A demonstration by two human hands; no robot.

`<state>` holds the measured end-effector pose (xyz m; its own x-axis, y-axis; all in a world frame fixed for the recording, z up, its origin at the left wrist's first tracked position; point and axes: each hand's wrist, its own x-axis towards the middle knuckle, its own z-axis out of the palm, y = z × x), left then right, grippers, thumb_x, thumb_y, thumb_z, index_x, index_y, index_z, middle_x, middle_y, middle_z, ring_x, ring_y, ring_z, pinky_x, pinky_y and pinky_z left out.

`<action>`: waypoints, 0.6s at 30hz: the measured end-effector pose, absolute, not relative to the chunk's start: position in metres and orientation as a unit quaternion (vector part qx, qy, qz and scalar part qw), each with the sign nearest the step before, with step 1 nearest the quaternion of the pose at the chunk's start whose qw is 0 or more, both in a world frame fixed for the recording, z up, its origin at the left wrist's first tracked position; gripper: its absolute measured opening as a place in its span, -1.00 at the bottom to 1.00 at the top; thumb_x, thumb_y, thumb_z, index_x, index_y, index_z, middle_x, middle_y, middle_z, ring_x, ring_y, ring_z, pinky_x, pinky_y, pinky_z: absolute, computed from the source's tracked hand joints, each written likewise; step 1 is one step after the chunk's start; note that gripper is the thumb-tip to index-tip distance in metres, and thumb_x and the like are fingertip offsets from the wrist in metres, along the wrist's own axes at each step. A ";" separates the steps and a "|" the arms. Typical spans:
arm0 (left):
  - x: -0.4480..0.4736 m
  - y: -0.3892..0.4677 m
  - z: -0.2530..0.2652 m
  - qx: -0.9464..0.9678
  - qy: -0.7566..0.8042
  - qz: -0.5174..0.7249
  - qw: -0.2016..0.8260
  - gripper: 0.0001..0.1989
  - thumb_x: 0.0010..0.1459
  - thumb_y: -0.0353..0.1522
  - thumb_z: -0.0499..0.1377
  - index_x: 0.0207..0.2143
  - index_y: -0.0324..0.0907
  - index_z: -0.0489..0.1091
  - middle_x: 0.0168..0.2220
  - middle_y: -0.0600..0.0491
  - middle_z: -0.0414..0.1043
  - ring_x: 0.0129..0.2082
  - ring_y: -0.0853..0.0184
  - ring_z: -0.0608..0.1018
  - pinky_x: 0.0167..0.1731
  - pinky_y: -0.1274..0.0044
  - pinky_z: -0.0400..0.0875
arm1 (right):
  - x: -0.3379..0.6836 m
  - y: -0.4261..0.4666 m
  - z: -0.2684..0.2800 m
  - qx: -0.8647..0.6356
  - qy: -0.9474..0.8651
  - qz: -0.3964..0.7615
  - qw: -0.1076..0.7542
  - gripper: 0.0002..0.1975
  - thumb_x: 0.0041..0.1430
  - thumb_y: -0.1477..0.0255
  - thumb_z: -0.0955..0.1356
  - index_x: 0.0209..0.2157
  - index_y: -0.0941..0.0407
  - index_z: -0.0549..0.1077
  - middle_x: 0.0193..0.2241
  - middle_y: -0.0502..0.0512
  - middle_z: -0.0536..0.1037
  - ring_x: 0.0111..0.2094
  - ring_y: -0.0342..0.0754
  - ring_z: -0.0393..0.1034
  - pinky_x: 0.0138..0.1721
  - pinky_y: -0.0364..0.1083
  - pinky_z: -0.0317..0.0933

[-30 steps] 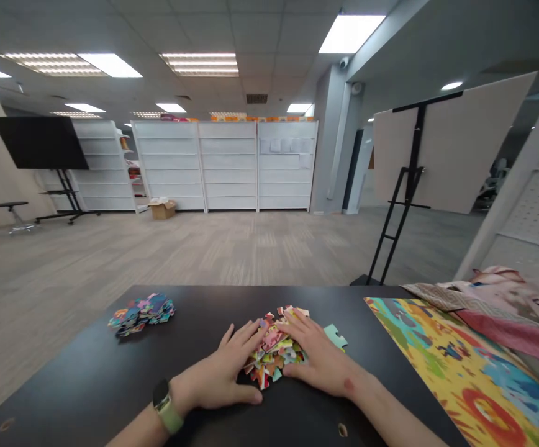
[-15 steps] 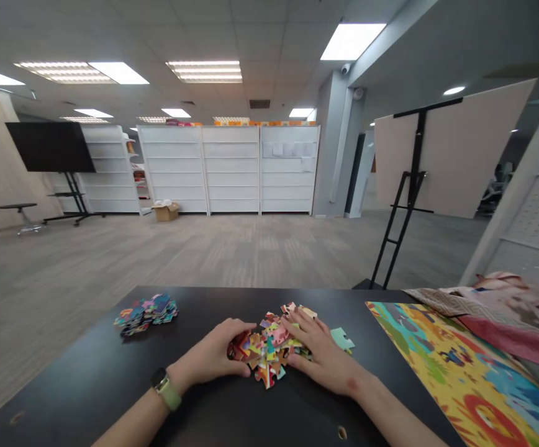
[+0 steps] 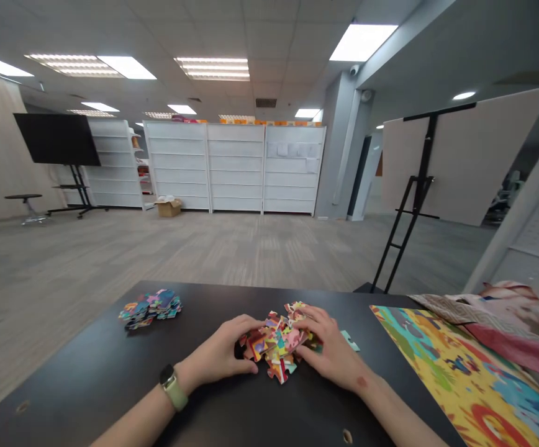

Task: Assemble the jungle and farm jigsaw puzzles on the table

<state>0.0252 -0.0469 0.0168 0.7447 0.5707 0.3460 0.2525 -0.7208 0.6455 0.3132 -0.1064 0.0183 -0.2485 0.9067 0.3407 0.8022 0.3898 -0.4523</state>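
Note:
A heap of colourful jigsaw puzzle pieces (image 3: 276, 341) lies on the black table between my hands. At its left side, my left hand (image 3: 227, 347), with a watch on the wrist, is cupped with thumb and fingers apart. My right hand (image 3: 325, 344) curls round the right side of the heap, its fingers bent over pieces and its thumb against them. Which pieces lie under the right palm is hidden. A pale green puzzle piece (image 3: 350, 341) lies just beyond that hand.
A second pile of bluish puzzle pieces (image 3: 153, 308) sits at the table's back left. On the right lies a bright illustrated sheet (image 3: 456, 366), with crumpled cloth (image 3: 507, 329) beside it. The black tabletop (image 3: 111, 372) has small holes near its front. An easel-like stand (image 3: 409, 217) stands beyond.
My right hand has gone from lying flat on the heap to curling round its right side. The heap looks drawn together. The view has shifted slightly.

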 end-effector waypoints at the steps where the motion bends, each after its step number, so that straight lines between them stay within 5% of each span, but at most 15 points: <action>1: 0.025 -0.048 0.020 0.887 0.223 0.282 0.290 -0.30 0.00 -0.20 0.46 0.18 -0.03 0.33 0.06 -0.03 0.40 0.03 0.17 0.47 0.07 0.41 0.34 | 0.314 -0.107 0.019 -0.545 -0.785 0.092 0.280 -0.64 0.15 0.27 0.42 -0.01 0.02 0.53 0.25 0.22 0.35 0.30 0.23 0.12 0.24 0.25 0.05; 6: 0.035 -0.067 0.026 0.895 0.201 0.273 0.290 -0.30 -0.11 -0.09 0.49 0.08 -0.05 0.41 0.02 -0.01 0.37 -0.04 0.19 0.48 -0.01 0.46 0.39 | 0.311 -0.113 0.022 -0.544 -0.790 0.072 0.273 -0.66 0.19 0.31 0.38 0.00 0.02 0.51 0.25 0.21 0.33 0.30 0.21 0.10 0.26 0.23 0.03; 11: 0.053 -0.092 0.009 0.944 0.141 0.158 0.253 -0.52 -0.16 -0.05 0.46 -0.21 -0.05 0.50 -0.09 0.07 0.43 -0.19 0.24 0.52 -0.18 0.52 0.45 | 0.306 -0.118 0.023 -0.556 -0.794 0.060 0.239 -0.60 0.18 0.29 0.37 0.06 0.00 0.48 0.35 0.21 0.16 0.36 0.25 -0.03 0.28 0.25 -0.02; 14: 0.053 -0.096 0.006 0.953 0.116 0.133 0.245 -0.57 -0.08 -0.05 0.42 -0.18 -0.02 0.51 -0.09 0.09 0.46 -0.17 0.23 0.53 -0.13 0.50 0.44 | 0.306 -0.120 0.023 -0.596 -0.775 0.063 0.198 -0.46 0.11 0.23 0.40 0.15 -0.03 0.42 0.42 0.19 -0.01 0.40 0.31 -0.17 0.29 0.30 -0.06; 18: 0.045 -0.091 0.014 0.955 0.122 0.121 0.241 -0.54 -0.03 0.01 0.36 -0.12 0.00 0.53 -0.09 0.08 0.48 -0.18 0.22 0.55 -0.17 0.51 0.43 | 0.310 -0.121 0.024 -0.623 -0.761 0.089 0.156 -0.32 0.08 0.22 0.41 0.26 -0.05 0.32 0.41 0.20 0.02 0.39 0.32 -0.17 0.29 0.31 -0.08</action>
<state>0.0448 -0.0914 0.0143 0.9408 0.2913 0.1731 0.1745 -0.8545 0.4892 0.3101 -0.1205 0.0239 -0.1742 0.9765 0.1271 0.9210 0.2072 -0.3298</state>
